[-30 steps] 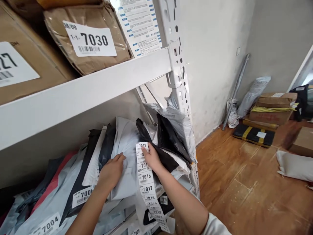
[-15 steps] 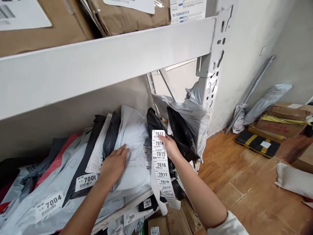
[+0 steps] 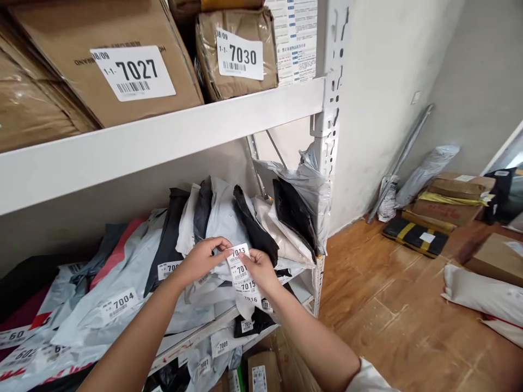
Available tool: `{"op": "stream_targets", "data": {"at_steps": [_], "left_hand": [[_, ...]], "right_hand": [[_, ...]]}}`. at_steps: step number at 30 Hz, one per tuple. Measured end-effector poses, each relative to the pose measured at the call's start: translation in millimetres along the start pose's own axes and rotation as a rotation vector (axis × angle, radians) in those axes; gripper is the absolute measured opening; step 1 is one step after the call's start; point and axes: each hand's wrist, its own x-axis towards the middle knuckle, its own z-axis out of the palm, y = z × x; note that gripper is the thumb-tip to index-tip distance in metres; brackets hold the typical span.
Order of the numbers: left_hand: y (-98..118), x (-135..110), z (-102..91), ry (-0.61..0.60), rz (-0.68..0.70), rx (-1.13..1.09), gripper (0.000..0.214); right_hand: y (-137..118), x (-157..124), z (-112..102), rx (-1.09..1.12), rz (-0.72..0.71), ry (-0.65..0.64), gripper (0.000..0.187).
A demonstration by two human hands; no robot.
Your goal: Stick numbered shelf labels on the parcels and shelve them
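Note:
A strip of white number labels [image 3: 247, 286] hangs in front of the shelf, its top label reading 7013. My left hand [image 3: 208, 256] pinches the upper left edge of that top label. On the strip's right side my right hand [image 3: 259, 267] grips it between thumb and fingers. Behind my hands, grey and black mailing bags stand leaning in a row, among them a pale grey bag [image 3: 223, 209] and a black bag [image 3: 255, 226]. To the left lies a grey bag labelled 7004 [image 3: 122, 305].
Cardboard boxes labelled 7027 [image 3: 134, 73] and 7030 [image 3: 241, 54] sit on the upper shelf. A white beam [image 3: 163, 147] crosses above my hands, meeting a slotted post [image 3: 330, 109]. Parcels [image 3: 445, 201] and a white bag [image 3: 482, 294] lie on the wooden floor.
My left hand has left the pale grey bag and taken hold of the top label. My right hand has brought the strip left and lower, and the view takes in more of the upper shelf.

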Motion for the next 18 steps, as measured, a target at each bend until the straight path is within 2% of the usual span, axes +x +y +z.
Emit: {"op": "stream_targets", "data": {"at_steps": [3, 5, 8, 13, 18], "left_hand": [[-7.0, -4.1, 3.0, 0.008, -0.043, 0.061, 0.028], [-9.7, -4.9, 6.9, 0.043, -0.080, 0.145, 0.029], [-6.7, -5.7, 14.7, 0.134, -0.105, 0.351, 0.026], [1.0, -7.6, 27.6, 0.173, -0.074, 0.656, 0.021], [-3.3, -10.0, 33.2, 0.149, -0.080, 0.771, 0.023]], "right_hand": [[13.4, -0.5, 8.1, -0.078, -0.053, 0.160, 0.047], [17.9, -1.5, 11.4, -0.093, -0.058, 0.179, 0.047], [20.8, -6.6, 14.7, -0.050, -0.042, 0.122, 0.045], [31.0, -26.3, 21.8, 0.131, 0.071, 0.288, 0.050], [39.6, -52.4, 19.3, 0.205, 0.044, 0.165, 0.047]]}}
